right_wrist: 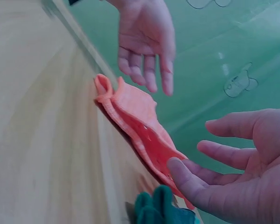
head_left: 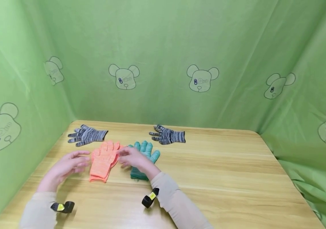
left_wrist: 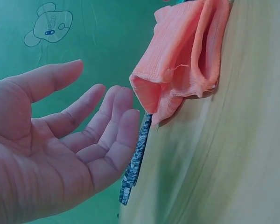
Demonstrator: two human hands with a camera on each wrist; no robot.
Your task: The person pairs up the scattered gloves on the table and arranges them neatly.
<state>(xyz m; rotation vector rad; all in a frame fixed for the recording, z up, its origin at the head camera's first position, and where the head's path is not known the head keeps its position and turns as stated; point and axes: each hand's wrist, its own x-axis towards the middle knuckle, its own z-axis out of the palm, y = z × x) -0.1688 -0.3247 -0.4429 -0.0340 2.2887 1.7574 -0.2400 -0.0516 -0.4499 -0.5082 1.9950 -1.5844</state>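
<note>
Two hands (head_left: 72, 163) (head_left: 134, 158), two orange gloves (head_left: 102, 163), two grey gloves (head_left: 87, 135) (head_left: 169, 135)

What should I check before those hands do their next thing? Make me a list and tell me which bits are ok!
1. Left hand free: ok, it holds nothing.
2. Right hand free: ok, nothing is in its grip.
3. Orange gloves lined up: not ok, one sticks out from under the other.
4. Striped gloves together: not ok, they lie apart.
5. Right hand clear of the green glove: cannot tell, it overlaps it in the head view.
</note>
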